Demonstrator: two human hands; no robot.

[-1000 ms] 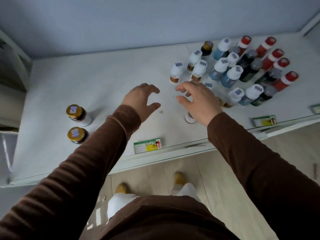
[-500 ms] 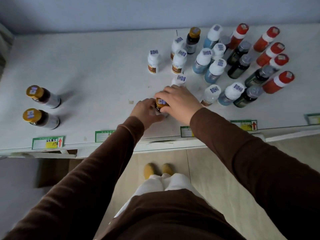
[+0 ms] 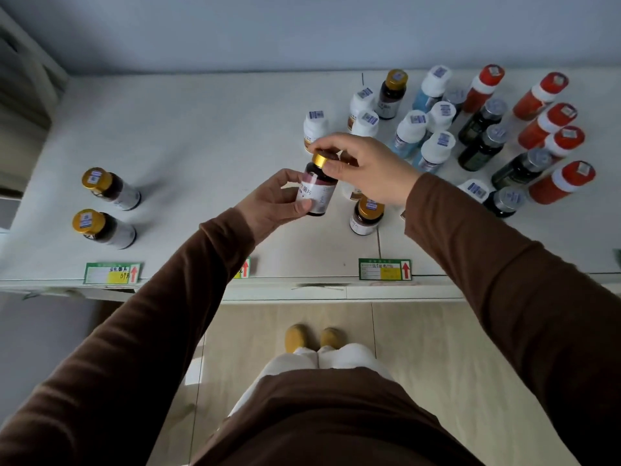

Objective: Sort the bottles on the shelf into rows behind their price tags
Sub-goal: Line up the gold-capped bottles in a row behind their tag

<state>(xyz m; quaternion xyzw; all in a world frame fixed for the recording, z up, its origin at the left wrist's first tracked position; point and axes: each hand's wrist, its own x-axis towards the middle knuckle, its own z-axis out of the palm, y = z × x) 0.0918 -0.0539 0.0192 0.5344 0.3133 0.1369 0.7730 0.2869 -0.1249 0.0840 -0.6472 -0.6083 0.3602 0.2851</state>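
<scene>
Fingers of both hands are on one gold-capped bottle (image 3: 316,188), lifted off the shelf (image 3: 208,129) at frame centre: right hand (image 3: 366,169) pinches the cap from above, left hand (image 3: 272,203) wraps the labelled body from the left, thumb on the label. Bottle is tilted, clear of the surface.

Progress, judged: early.
- Done: two gold-capped bottles (image 3: 104,210) stand one behind the other at frame left, in line w/ the left price tag (image 3: 112,273). Looks like a started row.
- In hand: the third of that type, prob. headed there.
- Left: another gold-capped one (image 3: 366,215) just below the right hand, and one more (image 3: 391,94) at the back of the cluster.
- White-capped small bottles (image 3: 361,116), blue ones w/ white caps (image 3: 426,129), dark ones w/ grey caps (image 3: 490,142) and red ones (image 3: 547,129) sit bunched in the upper right, mixed, not clearly rowed behind tags.
- Middle tag (image 3: 244,268) mostly hidden by the left sleeve; right tag (image 3: 384,269) has nothing lined up behind it yet.
</scene>
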